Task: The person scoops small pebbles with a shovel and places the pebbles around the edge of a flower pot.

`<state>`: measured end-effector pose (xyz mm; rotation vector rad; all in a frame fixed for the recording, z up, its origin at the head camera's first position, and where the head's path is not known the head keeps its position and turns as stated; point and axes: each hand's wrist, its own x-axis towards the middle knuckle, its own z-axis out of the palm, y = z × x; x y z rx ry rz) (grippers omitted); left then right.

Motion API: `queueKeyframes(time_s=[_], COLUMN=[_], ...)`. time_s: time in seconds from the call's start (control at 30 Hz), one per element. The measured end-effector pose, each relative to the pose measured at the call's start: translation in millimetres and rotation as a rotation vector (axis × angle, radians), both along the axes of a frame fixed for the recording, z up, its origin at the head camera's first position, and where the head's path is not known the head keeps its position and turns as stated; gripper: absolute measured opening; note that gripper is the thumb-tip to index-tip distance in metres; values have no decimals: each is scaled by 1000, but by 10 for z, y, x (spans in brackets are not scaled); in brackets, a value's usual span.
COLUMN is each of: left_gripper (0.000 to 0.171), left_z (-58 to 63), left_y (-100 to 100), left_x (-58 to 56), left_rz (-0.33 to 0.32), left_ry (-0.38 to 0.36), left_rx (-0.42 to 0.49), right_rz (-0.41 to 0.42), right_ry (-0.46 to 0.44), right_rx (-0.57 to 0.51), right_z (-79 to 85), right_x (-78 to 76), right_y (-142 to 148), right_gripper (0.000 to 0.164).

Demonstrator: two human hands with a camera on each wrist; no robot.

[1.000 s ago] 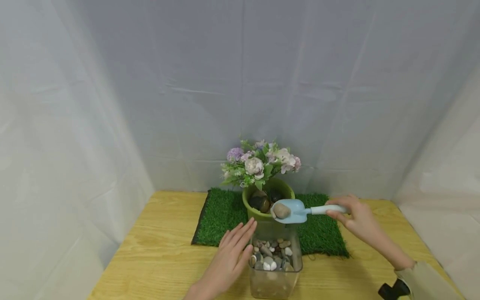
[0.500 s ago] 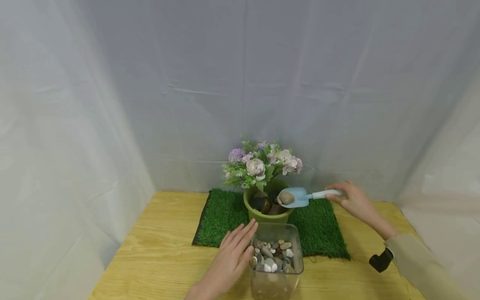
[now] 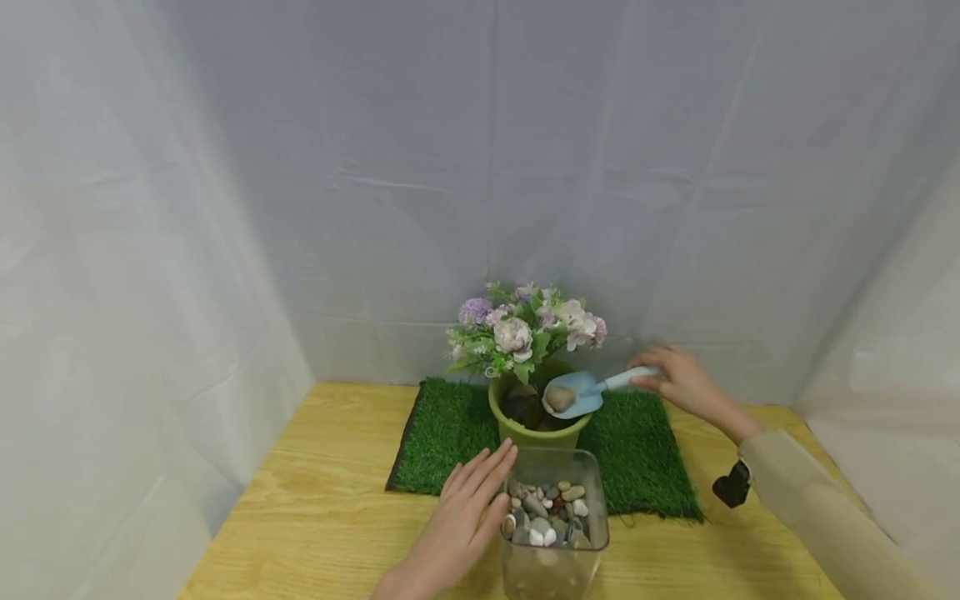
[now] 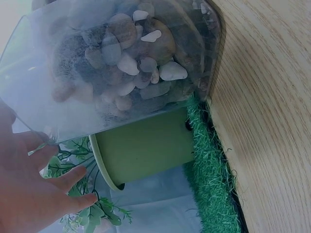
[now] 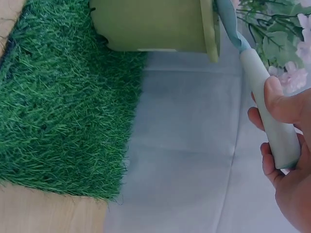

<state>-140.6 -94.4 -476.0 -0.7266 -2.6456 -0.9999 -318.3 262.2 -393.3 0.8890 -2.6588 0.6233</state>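
Note:
My right hand [image 3: 678, 382] grips the pale handle of a light blue trowel [image 3: 588, 400], thumb laid along it in the right wrist view. On the blade lies a tan stone [image 3: 559, 398], over the opening of a green flower pot [image 3: 540, 435]. Flowers [image 3: 513, 336] in purple, pink and white rise from the pot, which has dark stones [image 3: 519, 408] inside. My left hand [image 3: 457, 517] has its fingers extended, fingertips right at the left wall of a clear plastic container [image 3: 551, 571] part filled with pebbles [image 4: 127, 63].
A green artificial turf mat [image 3: 645, 467] lies under the pot on the wooden table [image 3: 300, 500]. The container stands at the mat's front edge. White cloth [image 3: 390, 183] hangs behind and at both sides.
My right hand has moved the trowel up and away, then left, so its blade now sits over the pot's opening, tilted down to the left. The left hand has stayed in place.

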Motion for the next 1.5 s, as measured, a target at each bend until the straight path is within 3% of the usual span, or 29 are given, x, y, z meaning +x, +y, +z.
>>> queueKeyframes(time_s=[0.37,0.6,0.77,0.87,0.97,1.17,1.5], left_gripper=[52,52,52,52,52,52,52], left_z=[3,12,13,12,11,1,-15], left_y=[8,5,3,3,0,-3,-4], left_x=[1,9,12,9,3,-8,-11], left_rz=[4,15,11,7,5,-3,-1], left_ry=[12,20,10,8,8,-5,-5], left_rx=[-18,-25,-21,-15,-13,1,7], right_rz=[103,176,176,161,129,22,-75], right_ry=[119,345,497,537,524,416,299], right_rx=[104,191,228,214,173,125,-12], right_z=[99,205,249,260,253,185,12], right_x=[-193,-187,-127,-64,20,212,572], right_y=[-149,-267,-274,-240,-186,-29,188], right_gripper=[23,23,23,22,21,17,17])
